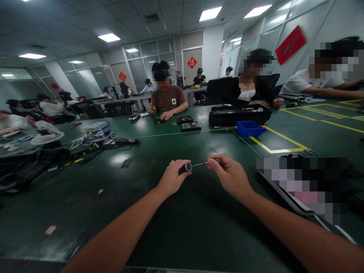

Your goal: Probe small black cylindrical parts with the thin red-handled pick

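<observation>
My left hand [173,176] is closed around a dark cylindrical handle whose round metal end [188,167] faces right. My right hand [227,172] pinches a thin metal bit [198,164] with a red collar, its tip pointing at the handle's end. Both hands hover just above the dark green table [159,223], close together in the middle of the view.
A blurred-out object [301,182] lies at my right. A blue bin [250,128] and a black case [236,115] sit beyond, by yellow floor-tape lines. Circuit boards [191,126] lie before a seated person opposite. Cables and tools [93,141] clutter the left.
</observation>
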Tool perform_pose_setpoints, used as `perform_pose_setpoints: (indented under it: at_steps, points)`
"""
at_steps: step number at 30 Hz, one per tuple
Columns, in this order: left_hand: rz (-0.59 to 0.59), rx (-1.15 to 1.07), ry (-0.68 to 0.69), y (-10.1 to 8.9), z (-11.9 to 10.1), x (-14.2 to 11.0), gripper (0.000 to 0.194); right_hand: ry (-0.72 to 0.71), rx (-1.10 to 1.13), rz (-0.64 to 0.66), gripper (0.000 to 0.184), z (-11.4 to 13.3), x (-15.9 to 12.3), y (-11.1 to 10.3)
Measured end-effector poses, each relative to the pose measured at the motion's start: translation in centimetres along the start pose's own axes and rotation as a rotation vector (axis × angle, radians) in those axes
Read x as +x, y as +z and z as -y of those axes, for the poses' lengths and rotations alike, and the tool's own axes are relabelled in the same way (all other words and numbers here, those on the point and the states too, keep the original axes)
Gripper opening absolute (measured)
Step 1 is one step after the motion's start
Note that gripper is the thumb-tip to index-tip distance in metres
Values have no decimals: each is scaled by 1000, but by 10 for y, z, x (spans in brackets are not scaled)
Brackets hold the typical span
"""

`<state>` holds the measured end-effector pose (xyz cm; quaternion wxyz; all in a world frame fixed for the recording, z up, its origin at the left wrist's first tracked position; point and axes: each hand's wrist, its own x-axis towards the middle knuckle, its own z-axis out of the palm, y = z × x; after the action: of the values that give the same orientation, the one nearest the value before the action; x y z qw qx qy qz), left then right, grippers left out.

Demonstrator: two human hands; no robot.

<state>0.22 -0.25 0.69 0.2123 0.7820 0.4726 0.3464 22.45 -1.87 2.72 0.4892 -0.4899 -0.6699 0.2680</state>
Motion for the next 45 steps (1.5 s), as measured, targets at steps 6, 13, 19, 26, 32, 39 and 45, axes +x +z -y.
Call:
perform_pose_setpoints:
  at_steps: [6, 13, 19, 26, 32, 39, 45]
  points:
    - [27, 41, 20, -3, -3, -1, 37, -43, -77, 32, 26, 7, 0, -4]
    - [37, 61, 23, 0, -2, -1, 38, -22, -112, 98, 29, 6, 0, -2]
    - [54, 69, 49, 2, -1, -2, 37, -46, -156, 58, 29, 2, 1, 0]
    - [39, 69, 33, 0, -2, -1, 38, -24, -141, 99, 35, 0, -1, -1]
    - [48, 84, 33, 0, -2, -1, 39, 4, -52, 96, 27, -3, -1, 0]
    - [48, 89, 27, -1, -2, -1, 39, 26, -58, 106, 29, -4, -2, 1]
    - [27, 107, 49, 0, 0, 0, 38, 113, 248, -10, 23, -6, 4, 8]
